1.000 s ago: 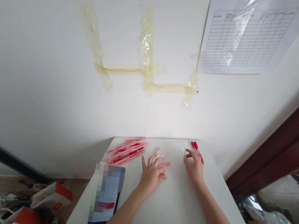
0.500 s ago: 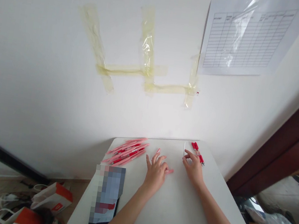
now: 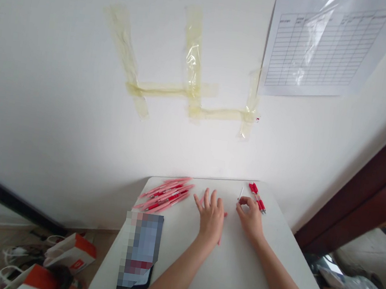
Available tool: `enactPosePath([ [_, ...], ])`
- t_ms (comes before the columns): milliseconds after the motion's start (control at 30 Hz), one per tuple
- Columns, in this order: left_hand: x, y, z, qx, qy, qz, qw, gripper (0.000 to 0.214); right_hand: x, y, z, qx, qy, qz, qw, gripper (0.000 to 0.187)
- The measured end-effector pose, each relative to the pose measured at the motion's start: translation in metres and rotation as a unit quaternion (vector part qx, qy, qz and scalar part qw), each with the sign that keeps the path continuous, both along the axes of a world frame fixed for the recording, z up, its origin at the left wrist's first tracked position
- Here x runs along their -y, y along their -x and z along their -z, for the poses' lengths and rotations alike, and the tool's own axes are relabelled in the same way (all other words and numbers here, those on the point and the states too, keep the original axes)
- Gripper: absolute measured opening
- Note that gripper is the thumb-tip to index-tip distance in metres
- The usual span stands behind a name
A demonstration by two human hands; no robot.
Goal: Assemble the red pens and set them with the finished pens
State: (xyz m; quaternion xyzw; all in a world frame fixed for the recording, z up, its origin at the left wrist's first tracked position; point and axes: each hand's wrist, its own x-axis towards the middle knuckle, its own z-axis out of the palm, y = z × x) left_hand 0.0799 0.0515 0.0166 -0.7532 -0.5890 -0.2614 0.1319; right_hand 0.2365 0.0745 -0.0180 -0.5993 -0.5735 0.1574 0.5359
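Pinched now in the right hand [image 3: 250, 219], the thin white stick [image 3: 241, 192] is pointed far; leftward, pink pieces [image 3: 225, 214] are partly covered by the spread left hand [image 3: 212, 216].

the white worktop [image 3: 242, 280] has a pile of pink and red pens [image 3: 167, 194] back left, a flat screen [image 3: 144, 252] nearer, and some red pens [image 3: 257, 198] back right.

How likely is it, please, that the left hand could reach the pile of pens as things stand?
Yes, probably: the left hand is spread just beside the pile of pens, and only bare tabletop shows between them. Whether it holds anything is hidden.
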Motion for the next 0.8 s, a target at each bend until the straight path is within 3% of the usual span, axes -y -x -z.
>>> enactPosePath([
  [133, 0.005, -0.03, 0.001, 0.04, -0.023, -0.022, 0.999, 0.02, -0.002, -0.002, 0.003, -0.013, -0.012, 0.015, 1.0, 0.017],
  [300, 0.005, -0.05, 0.02, 0.034, -0.003, -0.007, 0.999, 0.022, -0.006, -0.01, 0.005, -0.023, -0.024, 0.047, 0.998, 0.014],
  [433, -0.004, -0.046, 0.028, 0.004, 0.011, 0.006, 1.0, 0.027, -0.009, -0.014, 0.006, -0.027, -0.028, 0.058, 0.998, 0.014],
  [800, -0.05, -0.01, 0.019, -0.02, -0.007, 0.019, 1.0, 0.028, -0.009, -0.013, 0.004, -0.018, -0.028, 0.041, 0.999, 0.013],
])
